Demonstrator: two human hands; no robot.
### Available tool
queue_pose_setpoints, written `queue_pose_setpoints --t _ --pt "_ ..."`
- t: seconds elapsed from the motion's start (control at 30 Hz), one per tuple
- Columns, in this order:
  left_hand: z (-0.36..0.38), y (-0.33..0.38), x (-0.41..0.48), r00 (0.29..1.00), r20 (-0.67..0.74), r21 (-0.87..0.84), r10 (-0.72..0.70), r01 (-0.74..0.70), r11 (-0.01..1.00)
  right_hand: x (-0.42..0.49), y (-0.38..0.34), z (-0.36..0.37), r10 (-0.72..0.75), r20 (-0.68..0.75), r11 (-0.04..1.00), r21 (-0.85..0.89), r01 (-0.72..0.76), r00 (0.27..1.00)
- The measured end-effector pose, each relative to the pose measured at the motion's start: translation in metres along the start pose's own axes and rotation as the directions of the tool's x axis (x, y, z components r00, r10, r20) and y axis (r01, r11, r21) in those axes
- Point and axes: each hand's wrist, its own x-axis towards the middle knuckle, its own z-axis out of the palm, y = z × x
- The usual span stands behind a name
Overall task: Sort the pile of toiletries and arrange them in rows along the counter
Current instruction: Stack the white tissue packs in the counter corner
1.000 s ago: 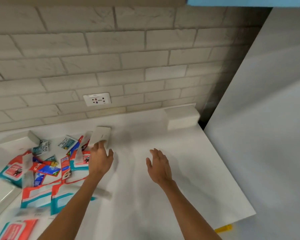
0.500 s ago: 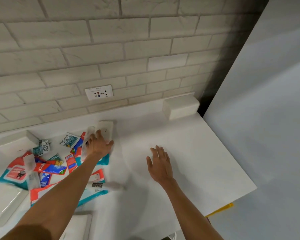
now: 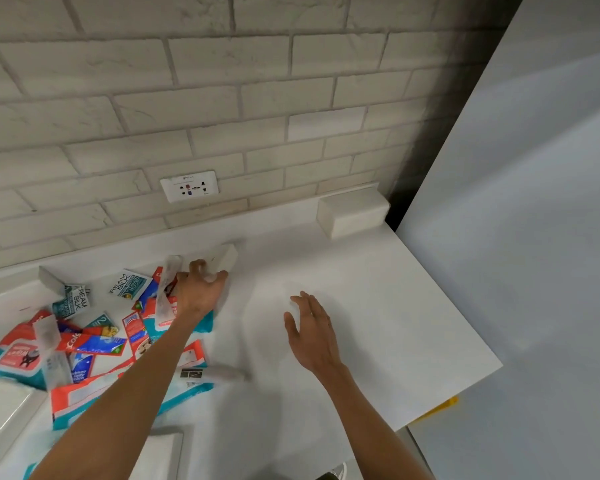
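Note:
A pile of toiletries (image 3: 94, 337) covers the left of the white counter (image 3: 378, 306): red and teal packs, Cream Silk sachets (image 3: 129, 284), a Colgate tube (image 3: 90, 342) and a white tube (image 3: 210, 374). My left hand (image 3: 201, 292) grips a small white box (image 3: 224, 259) at the pile's back right edge, fingers curled over it. My right hand (image 3: 312, 332) hovers flat, fingers spread, over bare counter to the right.
A white block (image 3: 352, 211) sits at the counter's back right corner under the brick wall. A wall socket (image 3: 189, 186) is above the counter. A grey panel (image 3: 534, 237) bounds the right side. White trays lie at the lower left (image 3: 4, 414) and bottom (image 3: 160, 452).
My left hand has reached forward and closed its fingers on the small white box. The right hand has stayed spread over the counter. The view has tilted closer.

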Motion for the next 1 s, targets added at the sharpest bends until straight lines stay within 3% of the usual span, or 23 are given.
queue_pose_setpoints --t 0.07,0.2,0.37,0.53,0.73,0.87,1.0 --pt "0.004 -0.004 -0.005 0.998 0.035 0.016 0.057 -0.058 0.998 -0.001 0.001 0.003 -0.021 0.008 0.999 0.027 0.021 1.000" --pt "0.006 -0.006 -0.026 0.992 0.112 -0.228 0.062 -0.035 0.973 -0.006 0.000 0.003 -0.048 0.064 0.996 0.081 0.042 0.997" --pt "0.003 0.004 -0.057 0.939 0.291 -0.288 0.182 -0.095 0.953 -0.013 -0.006 0.000 -0.152 0.096 0.982 0.127 0.140 0.984" --pt "0.021 0.013 -0.073 0.892 0.418 -0.272 0.171 -0.057 0.961 -0.028 -0.006 -0.003 -0.149 0.075 0.968 0.214 0.130 0.986" --pt "0.043 0.026 -0.086 0.920 0.373 -0.324 0.121 0.007 0.946 -0.043 0.005 -0.005 -0.071 0.042 0.957 0.283 0.057 0.997" --pt "0.062 0.025 -0.105 0.948 0.216 -0.375 0.235 -0.142 0.916 -0.050 0.015 -0.004 0.053 0.008 0.961 0.271 -0.053 0.999" --pt "0.081 0.017 -0.129 0.896 0.229 -0.355 0.381 -0.288 0.889 -0.065 0.019 -0.005 0.210 -0.036 0.964 0.176 -0.201 0.977"
